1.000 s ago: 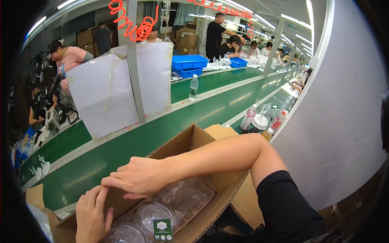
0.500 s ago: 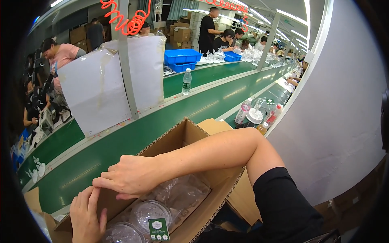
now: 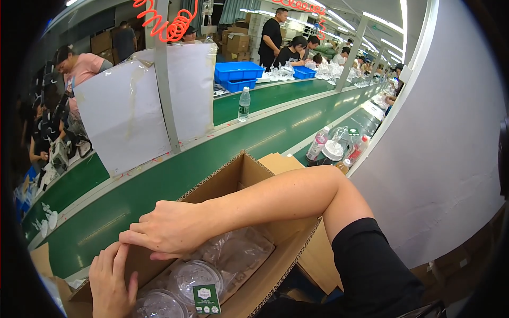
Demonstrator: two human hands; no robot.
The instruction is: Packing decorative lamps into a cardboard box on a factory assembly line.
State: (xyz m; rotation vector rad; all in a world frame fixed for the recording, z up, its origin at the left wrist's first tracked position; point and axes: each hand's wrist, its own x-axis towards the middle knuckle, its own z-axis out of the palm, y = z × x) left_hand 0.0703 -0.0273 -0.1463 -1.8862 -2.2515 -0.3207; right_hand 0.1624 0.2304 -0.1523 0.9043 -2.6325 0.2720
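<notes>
My right arm crosses over an open cardboard box [image 3: 289, 265]. My right hand [image 3: 172, 228] is bent down at the box's left part, its fingers closed together at the fingertips of my left hand [image 3: 108, 281]. My left fingers are stretched up, with the thumb apart. Anything between the touching fingertips is too small to make out. Under the hands, inside the box, sit round clear plastic containers [image 3: 193, 281], one with a green card label [image 3: 206, 299]. Clear plastic film [image 3: 246, 249] lies beside them.
A green conveyor belt [image 3: 212, 164] runs behind the box. Beyond it stand a water bottle [image 3: 244, 105], blue bins [image 3: 238, 71] and white boards [image 3: 124, 119]. Drink bottles [image 3: 318, 144] are to the right, near a white partition [image 3: 435, 159]. Several people work along the line.
Both hands stay together over the box, shifting only slightly left and up. In the background, a standing person has lowered an arm.
</notes>
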